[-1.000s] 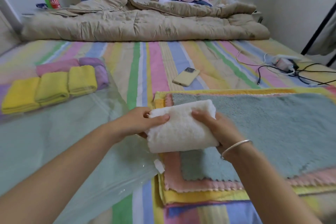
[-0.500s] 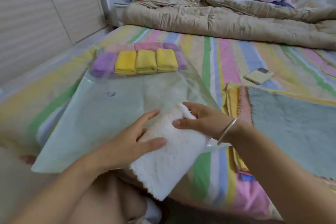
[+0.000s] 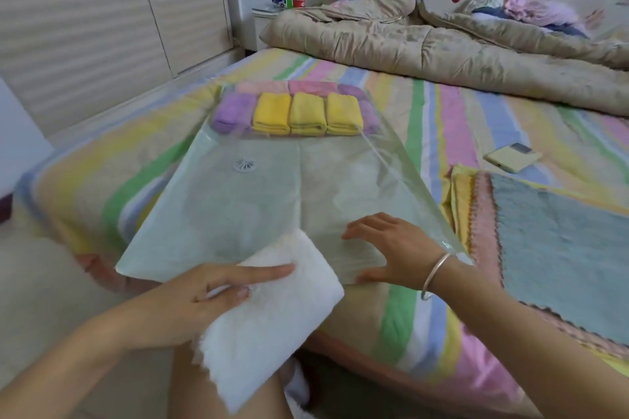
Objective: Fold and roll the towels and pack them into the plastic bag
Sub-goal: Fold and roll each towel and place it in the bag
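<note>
White and fluffy, the folded terry towel (image 3: 272,323) is held low at six o'clock, its far corner laid over the near edge of the clear plastic vacuum bag (image 3: 272,201). It is gripped by the left hand (image 3: 204,296): the index finger is stretched along the top, the other fingers are curled against the cloth, the thumb is hidden.

At the towel's two o'clock the right hand (image 3: 391,248) is spread on the bag's near edge, fingers wide and straight, nothing clasped; a silver metal bangle (image 3: 435,277) is worn on that wrist.

The bag is laid flat on the pastel-striped bed sheet (image 3: 442,119), running toward twelve o'clock. At its far end, seen through the plastic, three yellow rolled towels (image 3: 308,114) are lined up touching. A purple rolled towel (image 3: 233,112) is pressed against them at nine o'clock, and pink rolled towels (image 3: 289,87) are packed behind. A round white plastic valve (image 3: 244,165) is seen at seven o'clock from the yellow row.

At three o'clock a stack of flat towels (image 3: 561,248) is spread, grey-blue on top. A cream-coloured phone (image 3: 512,158) is seen at two o'clock, and a rumpled beige quilt (image 3: 442,48) is heaped at one.
</note>
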The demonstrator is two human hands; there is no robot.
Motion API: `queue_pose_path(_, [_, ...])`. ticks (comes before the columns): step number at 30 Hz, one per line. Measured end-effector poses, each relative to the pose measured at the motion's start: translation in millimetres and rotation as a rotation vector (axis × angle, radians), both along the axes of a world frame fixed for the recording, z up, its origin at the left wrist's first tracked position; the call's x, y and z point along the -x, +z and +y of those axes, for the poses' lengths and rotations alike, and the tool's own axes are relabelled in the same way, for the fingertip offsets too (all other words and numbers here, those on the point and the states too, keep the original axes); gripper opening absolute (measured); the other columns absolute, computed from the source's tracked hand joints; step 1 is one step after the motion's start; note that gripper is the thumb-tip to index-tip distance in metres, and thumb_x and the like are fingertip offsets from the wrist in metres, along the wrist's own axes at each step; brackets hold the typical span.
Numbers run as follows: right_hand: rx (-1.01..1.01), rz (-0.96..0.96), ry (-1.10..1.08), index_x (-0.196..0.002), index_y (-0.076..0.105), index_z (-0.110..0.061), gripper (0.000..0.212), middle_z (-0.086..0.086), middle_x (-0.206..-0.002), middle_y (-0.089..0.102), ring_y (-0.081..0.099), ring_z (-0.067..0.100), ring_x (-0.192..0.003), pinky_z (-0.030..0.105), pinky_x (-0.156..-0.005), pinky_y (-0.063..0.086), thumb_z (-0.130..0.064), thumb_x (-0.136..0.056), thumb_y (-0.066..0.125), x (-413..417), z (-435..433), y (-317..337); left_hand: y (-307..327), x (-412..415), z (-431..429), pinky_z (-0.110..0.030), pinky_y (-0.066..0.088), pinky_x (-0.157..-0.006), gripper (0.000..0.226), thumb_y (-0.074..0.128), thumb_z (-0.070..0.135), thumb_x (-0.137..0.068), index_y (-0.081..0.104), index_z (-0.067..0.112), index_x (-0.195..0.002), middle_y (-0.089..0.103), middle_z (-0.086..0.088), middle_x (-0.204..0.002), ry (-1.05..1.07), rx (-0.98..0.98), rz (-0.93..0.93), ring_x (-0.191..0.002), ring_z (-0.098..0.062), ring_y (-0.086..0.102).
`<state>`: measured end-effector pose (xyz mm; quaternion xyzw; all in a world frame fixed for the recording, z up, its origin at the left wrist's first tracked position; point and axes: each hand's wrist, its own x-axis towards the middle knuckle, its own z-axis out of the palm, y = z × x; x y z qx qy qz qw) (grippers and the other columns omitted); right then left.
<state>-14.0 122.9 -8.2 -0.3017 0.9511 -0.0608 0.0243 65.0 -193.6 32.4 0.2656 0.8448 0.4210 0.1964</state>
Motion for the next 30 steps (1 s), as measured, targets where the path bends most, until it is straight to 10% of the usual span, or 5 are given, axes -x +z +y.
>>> queue_pose_path(4, [0.069,0.258,0.118,-0.099,0.067,-0.028,0.027,-0.008,-0.095,0.069,0.065,0.019,-0.083,0.036,-0.062,0.055,-0.042,-0.084,0.049,-1,-3,0,-1,-7,4,-0.010,0.026,-0.110,0.053,0.042,0.013,-0.102,0.047,0.059,-0.128,0.044,0.035,-0.139,-0.051,-0.028,-0.042,-0.134,0.011,0.035])
queue_pose_path(11, [0.384,0.346,-0.137,-0.078,0.073,-0.030,0.035,-0.005,-0.064,0.069,0.066,0.024,-0.064,0.028,-0.053,0.044,-0.056,-0.083,0.050,2,-18,32,-12,9,54,-0.015,0.026,-0.112,0.045,0.041,0.009,-0.103,0.049,0.036,-0.139,0.043,0.029,-0.143,-0.129,-0.168,-0.130,-0.137,0.007,0.032])
queue_pose_path(22, [0.672,0.472,-0.221,-0.083,0.073,-0.030,0.025,-0.011,-0.070,0.072,0.070,0.013,-0.067,0.037,-0.060,0.054,-0.048,-0.085,0.057,4,-22,76,-21,65,51,-0.028,0.039,-0.107,0.032,0.046,0.013,-0.101,0.063,0.034,-0.118,0.064,0.016,-0.123,0.631,-0.594,-0.141,-0.123,-0.006,0.055])
queue_pose_path(30, [0.600,0.436,-0.216,-0.078,0.072,-0.033,0.035,-0.018,-0.062,0.067,0.066,0.004,-0.061,0.030,-0.057,0.050,-0.059,-0.082,0.050,-1,-21,78,-5,131,35,-0.035,0.029,-0.107,0.041,0.041,0.031,-0.103,0.048,0.018,-0.140,0.042,-0.013,-0.148,0.902,0.157,0.139,-0.135,-0.032,0.039])
